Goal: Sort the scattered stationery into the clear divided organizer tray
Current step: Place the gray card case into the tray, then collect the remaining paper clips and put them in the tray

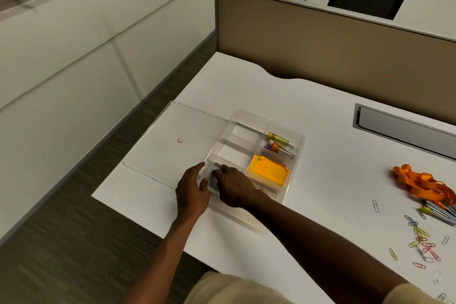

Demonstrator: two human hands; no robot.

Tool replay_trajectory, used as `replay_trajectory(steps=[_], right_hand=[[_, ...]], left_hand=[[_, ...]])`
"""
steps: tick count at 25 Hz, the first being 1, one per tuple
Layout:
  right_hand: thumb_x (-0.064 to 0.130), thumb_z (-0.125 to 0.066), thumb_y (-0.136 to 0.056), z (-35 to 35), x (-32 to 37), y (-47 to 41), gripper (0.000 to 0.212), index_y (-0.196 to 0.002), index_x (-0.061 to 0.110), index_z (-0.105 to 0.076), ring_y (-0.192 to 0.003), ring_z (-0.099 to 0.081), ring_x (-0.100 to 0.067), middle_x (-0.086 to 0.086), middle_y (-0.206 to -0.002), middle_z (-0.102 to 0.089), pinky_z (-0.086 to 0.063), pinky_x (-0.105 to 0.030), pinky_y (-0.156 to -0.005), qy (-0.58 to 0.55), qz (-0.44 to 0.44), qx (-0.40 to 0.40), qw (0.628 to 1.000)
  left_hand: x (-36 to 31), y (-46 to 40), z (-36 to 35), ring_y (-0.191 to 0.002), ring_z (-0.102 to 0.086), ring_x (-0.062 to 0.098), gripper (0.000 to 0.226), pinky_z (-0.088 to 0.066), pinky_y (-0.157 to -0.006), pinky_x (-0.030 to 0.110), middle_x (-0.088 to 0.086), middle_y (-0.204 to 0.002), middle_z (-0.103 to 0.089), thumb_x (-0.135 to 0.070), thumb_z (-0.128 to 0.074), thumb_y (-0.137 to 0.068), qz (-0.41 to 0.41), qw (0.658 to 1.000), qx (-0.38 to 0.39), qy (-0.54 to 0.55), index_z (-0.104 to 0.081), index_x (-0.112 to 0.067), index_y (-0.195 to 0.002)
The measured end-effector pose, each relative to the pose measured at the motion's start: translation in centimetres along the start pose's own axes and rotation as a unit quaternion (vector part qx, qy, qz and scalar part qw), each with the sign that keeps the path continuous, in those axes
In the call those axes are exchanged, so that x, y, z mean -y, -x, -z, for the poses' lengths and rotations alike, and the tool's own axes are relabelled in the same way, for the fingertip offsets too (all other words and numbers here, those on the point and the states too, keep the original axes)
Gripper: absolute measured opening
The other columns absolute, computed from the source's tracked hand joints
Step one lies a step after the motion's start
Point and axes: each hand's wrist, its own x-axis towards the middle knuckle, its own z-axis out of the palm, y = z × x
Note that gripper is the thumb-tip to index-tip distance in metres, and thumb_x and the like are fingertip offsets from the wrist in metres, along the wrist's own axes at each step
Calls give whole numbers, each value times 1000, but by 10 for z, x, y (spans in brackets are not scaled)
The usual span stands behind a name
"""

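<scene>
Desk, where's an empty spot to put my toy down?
Bare desk lies between the organizer tray and the orange lanyards. Behind the tray, toward the partition, is bare too. It is crowded by the paper clips at right and around both hands.

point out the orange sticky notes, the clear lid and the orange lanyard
orange sticky notes (270, 172), head view, middle of the top sheet
clear lid (172, 138), head view, bare flat panel
orange lanyard (424, 181), head view, middle of the bunched strap

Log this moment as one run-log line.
left hand: on organizer tray corner | right hand: inside near compartment, grip unclear | sticky notes: in tray | paper clips: on desk
</scene>
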Motion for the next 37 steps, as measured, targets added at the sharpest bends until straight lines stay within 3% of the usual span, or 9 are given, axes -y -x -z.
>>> replay_trajectory(steps=[4, 10, 14, 17, 20, 23, 31, 34, 37], right_hand=[[19, -57, -95, 10, -3, -7, 44, -137, 10, -49, -108, -61, -32, -15, -122, -62, -54, -41, -91, -30, 15, 16, 999], [25, -51, -99, 5, -6, 2, 53, -148, 8, -36, -114, -58, -33, -19, -133, -54, -52, -41, -96, -38, 15, 36, 999], [20, -50, -99, 23, -9, 19, 47, -143, 4, -44, -122, -55, -35, -19, -137, -56, -50, -42, -100, -99, 40, -79, 991], [25, -52, -98, 32, -26, 50, 39, -133, 11, -55, -123, -55, -26, -10, -134, -61, -47, -39, -101, -152, 24, -178, 972], [32, -55, -94, 28, -59, 91, 36, -125, 17, -61, -116, -57, -19, -2, -124, -65, -49, -36, -95, -188, -77, -311, 928], [36, -58, -91, 19, -100, 140, 42, -131, 21, -57, -123, -52, -19, -2, -132, -59, -47, -33, -98, -180, -188, -366, 893], [36, -65, -88, -3, -180, 260, 58, -141, 23, -47, -141, -34, -24, -7, -147, -44, -37, -41, -112, -151, -353, -412, 827], [45, -65, -88, -24, -214, 329, 69, -146, 18, -41, -147, -22, -31, -16, -154, -35, -27, -45, -116, -118, -477, -415, 765], [56, -57, -89, -48, -243, 391, 79, -152, 14, -31, -149, -9, -40, -23, -158, -23, -20, -55, -118, -116, -606, -342, 709]], left_hand=[[-2, 3, -1, -120, -59, 24, 45, -54, -95, 46, 3, -134, -59, -12, -66, -90, 0, 1000, -5, 4, -55, -20, -134], [-4, 4, -1, -119, -59, 26, 45, -54, -95, 47, 6, -135, -59, -13, -65, -91, 9, 1000, -4, -1, -54, -19, -134], [-6, 2, -2, -124, -56, 28, 46, -52, -98, 48, 6, -137, -56, -8, -65, -90, 2, 999, -19, -37, -54, -20, -134], [-22, 7, -10, -139, -36, 31, 53, -43, -106, 52, 8, -145, -45, 4, -63, -86, -42, 993, -60, -93, -56, -22, -132], [-57, 17, -38, -145, -23, 27, 52, -37, -108, 46, 7, -146, -42, 2, -63, -84, -152, 980, -67, -107, -57, -21, -131], [-100, 34, -85, -144, -25, 27, 46, -35, -110, 43, 7, -145, -46, -10, -65, -86, -233, 969, -6, -86, -58, -17, -131], [-163, 96, -200, -146, -24, 22, 46, -34, -110, 34, 3, -145, -47, -25, -62, -89, -362, 913, 177, -60, -55, -20, -134], [-169, 116, -244, -147, -20, 19, 48, -38, -111, 37, 2, -149, -43, -31, -62, -91, -361, 894, 252, -84, -52, -21, -138], [-170, 128, -279, -150, -11, 18, 55, -29, -118, 40, 3, -157, -32, -39, -57, -94, -369, 867, 310, -126, -44, -21, -144]])
